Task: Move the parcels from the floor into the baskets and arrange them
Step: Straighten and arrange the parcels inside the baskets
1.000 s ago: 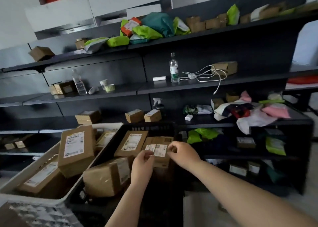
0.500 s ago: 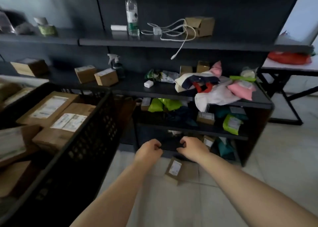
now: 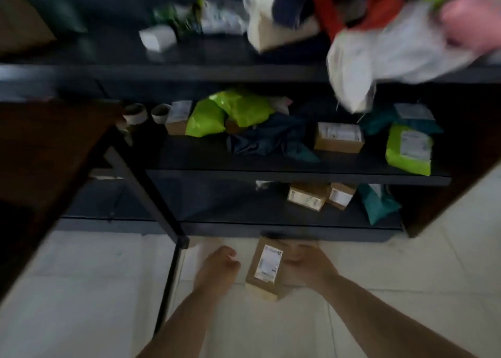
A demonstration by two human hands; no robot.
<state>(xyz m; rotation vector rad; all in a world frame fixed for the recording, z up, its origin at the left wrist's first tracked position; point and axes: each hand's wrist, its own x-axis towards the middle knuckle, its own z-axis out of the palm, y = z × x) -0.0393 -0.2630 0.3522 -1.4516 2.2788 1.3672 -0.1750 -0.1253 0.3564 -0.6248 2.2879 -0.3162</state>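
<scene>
Reaching down toward pale tiled floor [image 3: 406, 290], in front of dark shelf unit [image 3: 271, 174] loaded with green and teal mailer bags and small cartons. Largest first: floor, then shelving, then dark frame leg [image 3: 173, 249] slanting down at left. Lying on floor just near of lowest shelf edge, between both hands: small brown cardboard parcel [image 3: 267, 269], flat, white label facing up. Right hand [image 3: 306, 262] at parcel's right edge, fingers curled against it; blurred, so cannot tell whether grip is closed yet. Left hand [image 3: 219, 265] just left of parcel, apart from it, loosely fisted, holding nothing. Probably light and stiff, judging by size and crisp corners; plain board, not slippery, unlikely fragile. Best taken across short width, thumb on one long edge, fingers on other, or lifted two-handed from both sides.
</scene>
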